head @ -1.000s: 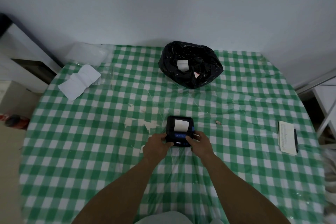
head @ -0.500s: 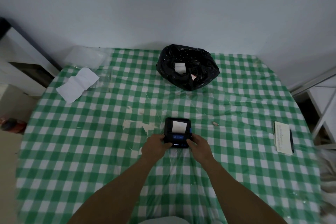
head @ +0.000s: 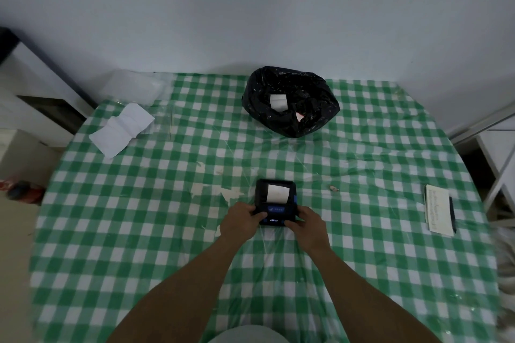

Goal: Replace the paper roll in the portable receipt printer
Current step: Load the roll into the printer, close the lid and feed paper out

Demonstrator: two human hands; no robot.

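Observation:
The black portable receipt printer lies on the green checked tablecloth in front of me. A strip of white paper sticks out over its lid, and its small screen is lit at the near edge. My left hand grips the printer's near left corner with the thumb on top. My right hand grips the near right corner the same way. Both hands hide the printer's front edge.
A black rubbish bag with a white roll inside stands at the back. Folded white paper and a clear plastic bag lie at the back left. A notepad with a pen lies at the right.
My hands and the printer stay in place on the table. The view has tilted up slightly, showing more of the wall.

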